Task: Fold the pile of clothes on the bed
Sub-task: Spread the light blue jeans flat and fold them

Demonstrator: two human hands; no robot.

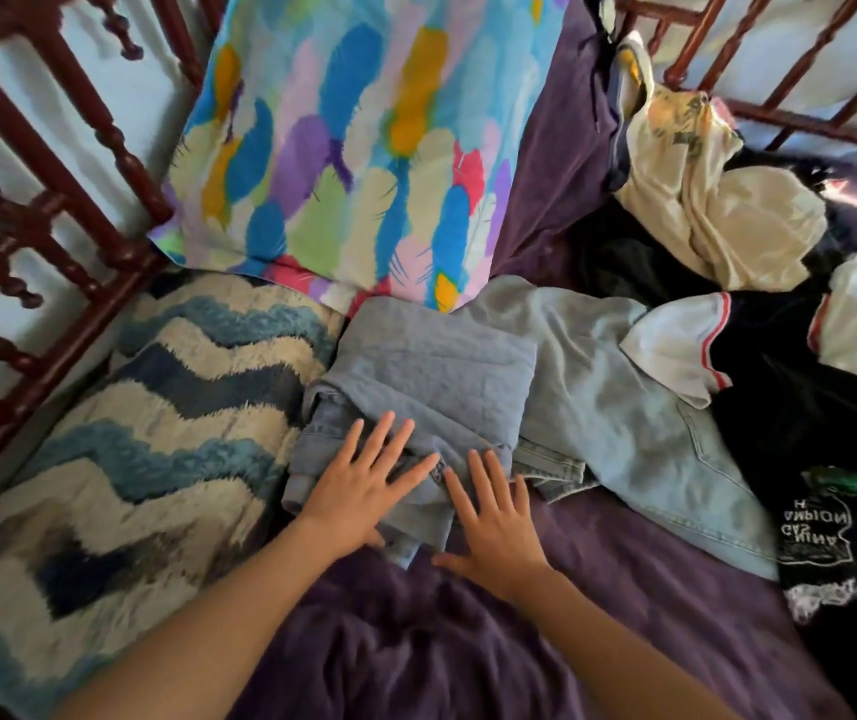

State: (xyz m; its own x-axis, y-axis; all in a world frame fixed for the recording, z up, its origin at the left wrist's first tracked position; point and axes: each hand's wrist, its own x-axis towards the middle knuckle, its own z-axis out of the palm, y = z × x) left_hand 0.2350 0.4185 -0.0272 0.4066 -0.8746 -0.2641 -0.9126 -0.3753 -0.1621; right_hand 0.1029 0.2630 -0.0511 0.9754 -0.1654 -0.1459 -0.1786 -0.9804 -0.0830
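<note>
2 hands in view, both flat, fingers straight and spread, gripping nothing.

Left hand [364, 491]: palm down on the near left part of the folded jeans [431, 366], fingers pointing toward 1 o'clock.

Right hand [494, 517]: fingertips on the jeans' near right corner, palm and thumb on the purple sheet [623, 589], fingers pointing toward 11 o'clock. The 2 hands lie just beside each other, not touching.

Jeans: pale blue denim, folded into a thick rectangle, lying mid-frame on the bed.

From the jeans:
- 12 o'clock: feather-print pillow [364, 148], propped up, its lower edge touching the jeans.
- 9 o'clock: shaggy blue and cream zigzag blanket [156, 407], touching the jeans' left edge.
- 3 o'clock: second denim piece [623, 407], paler, spread out unfolded, partly under the jeans.
- 2 o'clock: unfolded pile with a cream shirt [717, 220] on top, dark clothes beneath.
- 4 o'clock: black shirt [805, 433] with white print, reading reversed; white sleeves with red trim lie across it.

Dark red wooden rails [52, 200] stand at 10 o'clock and 1 o'clock.
</note>
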